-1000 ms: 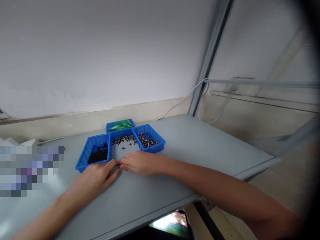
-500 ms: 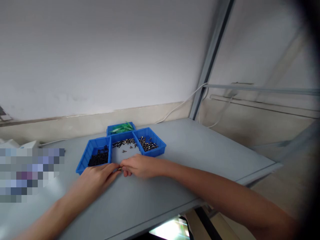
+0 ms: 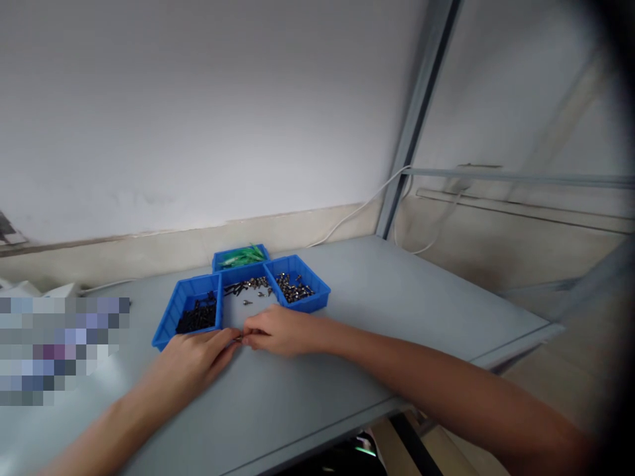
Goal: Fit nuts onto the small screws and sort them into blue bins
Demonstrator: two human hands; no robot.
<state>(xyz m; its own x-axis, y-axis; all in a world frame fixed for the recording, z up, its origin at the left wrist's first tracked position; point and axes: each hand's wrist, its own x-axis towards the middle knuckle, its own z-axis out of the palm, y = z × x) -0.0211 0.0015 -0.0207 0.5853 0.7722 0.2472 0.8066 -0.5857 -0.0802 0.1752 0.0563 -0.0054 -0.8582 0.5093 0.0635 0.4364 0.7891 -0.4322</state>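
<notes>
My left hand (image 3: 193,357) rests low over the grey table, thumb and fingers pinched on a small metal piece (image 3: 239,338). Fingertip to fingertip with it, my right hand (image 3: 282,330) is closed in a pinch at the other end of the same piece. Fingers cover most of that piece, so its kind is unclear. Just beyond my left hand stands a blue bin (image 3: 166,317) of small black parts (image 3: 198,314). Past my right hand is another blue bin (image 3: 312,303) with small shiny metal parts (image 3: 294,289).
A third blue bin (image 3: 217,262) with green strips (image 3: 243,256) stands at the back. Between the bins lie loose metal and dark parts (image 3: 253,283) and a single small piece (image 3: 247,302). A white cable (image 3: 342,218) runs along the wall to a metal post (image 3: 417,119).
My right hand's lower fingers have curled in, and its fingertips have shifted slightly on the small metal piece. My left hand has stayed nearly in place. The bright screen below the table edge now looks dark.
</notes>
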